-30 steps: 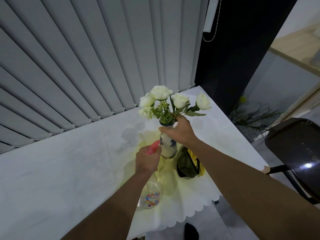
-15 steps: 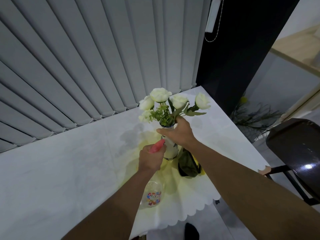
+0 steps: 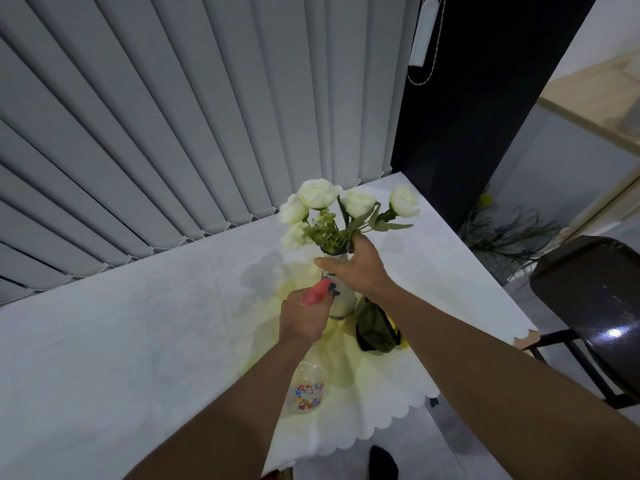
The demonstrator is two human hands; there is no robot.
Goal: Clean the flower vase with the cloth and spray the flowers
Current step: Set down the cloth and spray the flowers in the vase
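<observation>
Gripping vase (image 3: pixel 341 299) and spray bottle (image 3: pixel 308 389)

Vase (image 3: pixel 341 301) looked glazed ceramic, smooth, faintly glossy, white with dark band at base. Spray bottle (image 3: pixel 307 389) was clear glossy plastic with colourful printed label; its trigger head (image 3: pixel 316 293) matt pink plastic. Flowers (image 3: pixel 346 209) looked soft, matt, cream petals. Tablecloth (image 3: pixel 104 341) was smooth white sheet, scalloped edge, slight sheen. Cloth (image 3: pixel 375 329) was dark green, matt, crumpled. Blinds (image 3: pixel 173 116) were matt grey slats. Chair (image 3: pixel 595 306) had glossy dark woven-look shell.
</observation>
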